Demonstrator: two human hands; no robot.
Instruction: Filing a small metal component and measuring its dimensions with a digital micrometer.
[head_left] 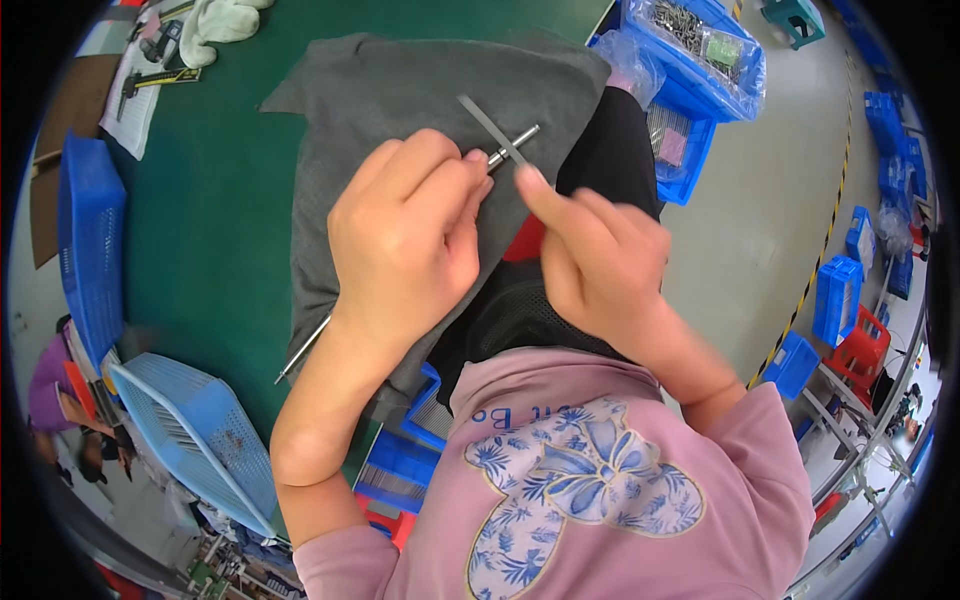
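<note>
The left hand [410, 235] is closed around a long thin metal rod [512, 143], whose axis runs diagonally from the worktop's [220, 220] near edge up to the right over the grey cloth [400, 90]. The right hand [600, 260] pinches a flat metal strip [490, 125] that crosses the rod's tip, nearest that hand.

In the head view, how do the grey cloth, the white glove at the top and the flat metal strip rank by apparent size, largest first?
1. grey cloth: by far the largest, spread over the green table.
2. white glove: much smaller, partly cut off by the picture's edge.
3. flat metal strip: the smallest, a thin strip above the right hand.
</note>
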